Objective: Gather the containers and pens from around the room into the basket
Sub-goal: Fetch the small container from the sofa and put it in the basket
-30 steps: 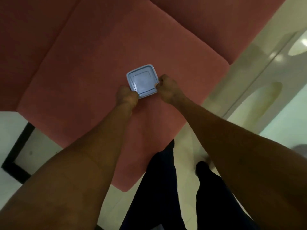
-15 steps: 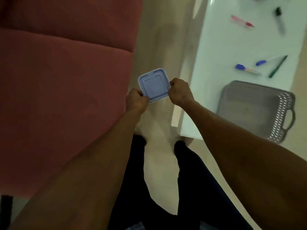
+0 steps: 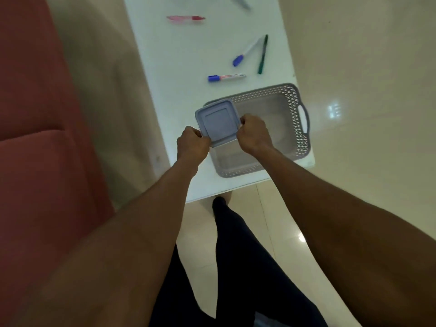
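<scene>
A square container with a pale blue lid hangs over the near left corner of the grey perforated basket. My left hand grips its near left edge and my right hand grips its right edge. The basket stands on the white table and looks empty. Beyond it lie a blue-capped pen, a second blue-capped pen, a dark green pen and a pink pen. A grey pen is cut off at the top edge.
A red sofa fills the left side. Glossy beige floor tiles lie to the right of the table and under my legs, which stand at the table's near edge.
I have turned from the red sofa to the white table, carrying the container in both hands. It now hangs over the basket, which was off to the right half a second ago.
</scene>
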